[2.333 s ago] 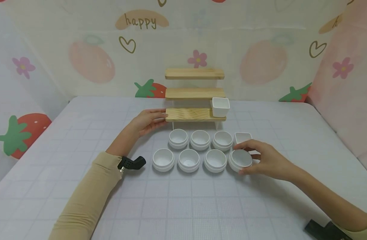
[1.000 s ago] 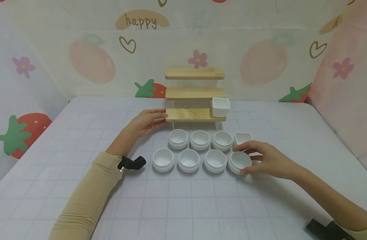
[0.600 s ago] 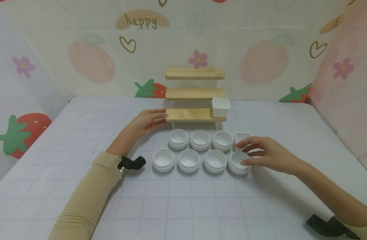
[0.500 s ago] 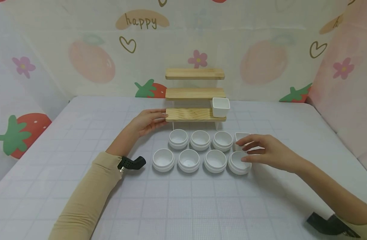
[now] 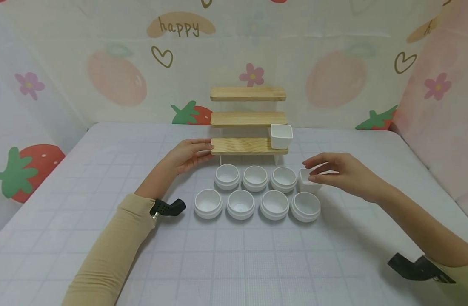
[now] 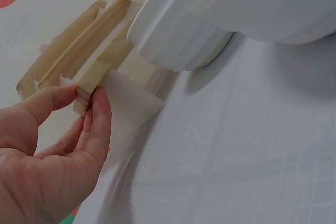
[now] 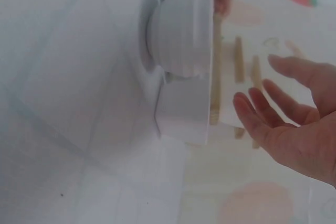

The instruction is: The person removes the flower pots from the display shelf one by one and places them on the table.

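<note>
My left hand [image 5: 188, 156] pinches the left end of the lowest board of a three-tier wooden display shelf [image 5: 239, 147]; the left wrist view shows thumb and fingers on the board's end [image 6: 88, 88]. A white square cup [image 5: 281, 138] stands at the right end of that board. My right hand [image 5: 346, 175], fingers parted and loosely bent, hovers above a second white square cup [image 5: 303, 183] on the table, partly hidden by the fingers. In the right wrist view this hand [image 7: 299, 114] holds nothing and stays apart from the square cup [image 7: 185, 109].
Several white round bowls [image 5: 241, 205] stand in two rows in front of the shelf. The nearest to my right hand is the front row's right-end bowl [image 5: 305, 207]. A patterned backdrop [image 5: 226, 55] rises behind the white table [image 5: 234, 259].
My right hand has let go of the right-end round bowl, risen and moved back over the square cup. That bowl shifted slightly left earlier. My left hand has stayed on the shelf.
</note>
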`<state>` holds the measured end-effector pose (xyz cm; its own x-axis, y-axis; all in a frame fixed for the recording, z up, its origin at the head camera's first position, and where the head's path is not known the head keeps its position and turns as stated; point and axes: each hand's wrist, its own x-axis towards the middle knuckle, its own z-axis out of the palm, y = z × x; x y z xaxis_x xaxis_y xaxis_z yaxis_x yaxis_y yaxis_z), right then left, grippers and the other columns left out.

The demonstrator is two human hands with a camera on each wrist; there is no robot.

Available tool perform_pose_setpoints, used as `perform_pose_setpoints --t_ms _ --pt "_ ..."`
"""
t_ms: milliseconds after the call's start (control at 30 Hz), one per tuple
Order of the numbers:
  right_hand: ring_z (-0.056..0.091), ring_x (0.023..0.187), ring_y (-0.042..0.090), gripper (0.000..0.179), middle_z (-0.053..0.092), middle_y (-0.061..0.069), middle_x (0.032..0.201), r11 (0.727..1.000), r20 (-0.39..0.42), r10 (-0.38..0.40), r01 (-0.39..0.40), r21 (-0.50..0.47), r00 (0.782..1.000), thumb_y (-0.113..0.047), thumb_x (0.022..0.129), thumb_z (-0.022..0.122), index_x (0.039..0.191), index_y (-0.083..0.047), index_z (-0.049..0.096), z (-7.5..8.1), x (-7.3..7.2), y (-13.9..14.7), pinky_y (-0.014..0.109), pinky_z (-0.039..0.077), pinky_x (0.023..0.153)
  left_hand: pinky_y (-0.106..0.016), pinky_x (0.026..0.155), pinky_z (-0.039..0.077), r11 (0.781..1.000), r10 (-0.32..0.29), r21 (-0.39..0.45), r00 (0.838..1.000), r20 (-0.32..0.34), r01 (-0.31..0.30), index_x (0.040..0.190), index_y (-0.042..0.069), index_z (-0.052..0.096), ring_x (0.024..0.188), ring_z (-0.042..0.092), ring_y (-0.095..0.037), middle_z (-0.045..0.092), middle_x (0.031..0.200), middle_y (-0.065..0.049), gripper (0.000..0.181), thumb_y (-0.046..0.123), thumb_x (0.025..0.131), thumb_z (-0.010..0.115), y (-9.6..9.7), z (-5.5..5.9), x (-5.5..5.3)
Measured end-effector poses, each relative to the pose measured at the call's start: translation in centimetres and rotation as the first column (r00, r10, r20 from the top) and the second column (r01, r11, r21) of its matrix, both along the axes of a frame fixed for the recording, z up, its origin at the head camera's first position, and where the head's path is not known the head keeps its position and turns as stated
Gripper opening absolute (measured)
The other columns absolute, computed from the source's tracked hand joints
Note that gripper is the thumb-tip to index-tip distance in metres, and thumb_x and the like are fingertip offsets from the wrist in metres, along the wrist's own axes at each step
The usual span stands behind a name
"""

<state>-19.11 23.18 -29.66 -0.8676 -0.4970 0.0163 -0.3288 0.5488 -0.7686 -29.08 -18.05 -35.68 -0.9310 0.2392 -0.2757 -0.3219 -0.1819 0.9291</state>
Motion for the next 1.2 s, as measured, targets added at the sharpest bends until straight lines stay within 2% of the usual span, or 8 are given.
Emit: perform_pose_setpoints --t_ms 133,367,633,867,1100,1200 --pt "0.068 0.111 0.004 0.035 0.068 0.013 0.135 1.000 0.000 -0.017 0.017 0.008 1.000 -0.015 0.101 0.073 0.135 -0.006 0.069 0.3 -0.7 -0.1 0.018 0.057 0.092 -0.023 0.095 0.062 1.000 0.002 0.004 1.000 -0.002 -0.002 0.161 -0.009 0.031 0.091 0.071 -0.009 0.045 0.149 -0.023 0.057 -0.004 0.108 0.051 0.0 0.0 -0.1" --pt "0.069 0.114 0.016 0.037 0.067 0.016 0.136 0.999 -0.023 -0.039 0.039 0.020 0.999 -0.015 0.101 0.073 0.136 -0.003 0.068 0.6 -1.9 -0.4 0.015 0.055 0.092 -0.024 0.100 0.060 1.000 0.005 0.004 1.000 0.005 -0.005 0.161 -0.008 0.031 0.091 0.071 -0.008 0.046 0.149 -0.022 0.057 -0.003 0.108 0.052 -0.1 -0.1 -0.2" --pt "0.067 0.106 -0.001 0.039 0.065 0.019 0.138 0.999 0.006 -0.054 0.054 -0.006 0.999 -0.012 0.102 0.071 0.138 0.001 0.065 0.9 -3.1 -0.4 0.012 0.055 0.092 -0.024 0.103 0.058 1.000 -0.002 -0.002 1.000 -0.008 0.002 0.160 -0.010 0.031 0.090 0.071 -0.008 0.050 0.140 -0.018 0.056 -0.003 0.108 0.051 -0.1 -0.3 -0.4" --pt "0.067 0.107 -0.001 0.042 0.063 0.018 0.139 0.997 0.025 -0.079 0.079 0.007 0.997 -0.015 0.102 0.070 0.141 0.001 0.063 1.4 -4.0 -0.7 0.015 0.054 0.094 -0.023 0.100 0.060 1.000 -0.004 -0.003 1.000 -0.011 0.004 0.160 -0.010 0.031 0.090 0.071 -0.008 0.050 0.140 -0.019 0.056 -0.003 0.108 0.051 -0.1 -0.3 -0.3" --pt "0.068 0.108 0.002 0.046 0.061 0.021 0.143 0.996 0.051 -0.084 0.084 -0.002 0.995 -0.015 0.103 0.070 0.144 0.003 0.058 1.7 -5.0 -1.2 0.014 0.054 0.095 -0.024 0.099 0.060 1.000 0.001 -0.012 1.000 -0.003 -0.001 0.161 -0.008 0.032 0.091 0.071 -0.008 0.046 0.150 -0.023 0.056 -0.002 0.108 0.052 0.0 -0.3 -0.2" --pt "0.068 0.111 0.006 0.049 0.059 0.022 0.144 0.996 0.060 -0.089 0.090 -0.005 0.994 -0.014 0.103 0.070 0.146 0.004 0.056 1.7 -5.6 -1.3 0.021 0.056 0.101 -0.023 0.098 0.061 1.000 0.002 -0.017 1.000 0.001 -0.002 0.161 -0.008 0.033 0.092 0.071 -0.008 0.044 0.153 -0.024 0.056 -0.002 0.108 0.052 0.0 -0.3 -0.2"
